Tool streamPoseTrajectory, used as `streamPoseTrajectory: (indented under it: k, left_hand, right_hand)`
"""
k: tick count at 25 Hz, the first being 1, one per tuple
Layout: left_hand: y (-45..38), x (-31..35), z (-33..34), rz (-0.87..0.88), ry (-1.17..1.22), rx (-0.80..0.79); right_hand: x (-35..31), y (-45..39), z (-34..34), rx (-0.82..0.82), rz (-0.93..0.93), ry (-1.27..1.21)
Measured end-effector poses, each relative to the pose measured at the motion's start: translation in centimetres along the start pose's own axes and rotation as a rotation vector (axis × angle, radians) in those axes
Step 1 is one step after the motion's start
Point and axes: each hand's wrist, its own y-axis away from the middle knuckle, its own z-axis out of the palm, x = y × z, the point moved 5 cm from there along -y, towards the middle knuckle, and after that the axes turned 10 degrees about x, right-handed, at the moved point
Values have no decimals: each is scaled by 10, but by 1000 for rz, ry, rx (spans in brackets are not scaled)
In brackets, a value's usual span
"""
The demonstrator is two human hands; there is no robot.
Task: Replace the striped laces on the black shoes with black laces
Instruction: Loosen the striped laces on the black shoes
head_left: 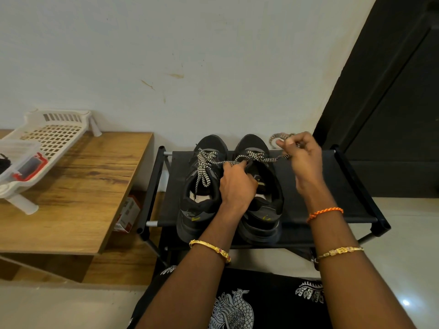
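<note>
Two black shoes stand side by side on the top fabric shelf of a black shoe rack (308,186), toes toward the wall. Left shoe (202,186): striped lace (206,167), black-and-white zigzag weave, threaded through the eyelets, loose ends hanging over the tongue. Right shoe (261,186): its striped lace (273,159) partly undone, one strand stretched taut from the upper eyelets out to the right.

Left hand (236,184) rests on the right shoe's opening, grip narrow, fingers curled and pinching the lace at the eyelets. Right hand (301,157) held up to the right of the shoe, above the shelf, grip closed on the taut strand; the free end loops above its fingers.

Wooden worktop (78,186) left of the rack carries a white plastic tray (54,134).
</note>
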Motion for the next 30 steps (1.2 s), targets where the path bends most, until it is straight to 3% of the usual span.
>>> streamPoseTrajectory:
  k: [2,4,9,11,13,17,19,23,30]
  left_hand:
    - [0,1,0,3,-14,0]
    - [0,0,0,2,-19,-3]
    - [-3,0,-1,29,-42,32]
    - [-5,3,-1,59,-80,64]
    - [-7,8,-1,98,-86,91]
    - [-14,15,4,200,-74,110]
    - [-15,15,9,240,-79,108]
    - [-26,7,12,205,-21,75]
    - [-29,22,18,322,-197,122]
  right_hand:
    - [-3,-7,-11,49,165,-269]
    - [-1,-10,-22,98,186,-215]
    - [12,-13,-38,235,50,443]
    - [19,-14,-37,165,33,723]
    - [20,-9,-24,17,-48,843]
    - [31,9,7,-299,-151,865]
    - [33,10,8,-253,-198,910]
    - [38,-4,-2,-146,6,708]
    - [42,-17,-8,-250,215,500]
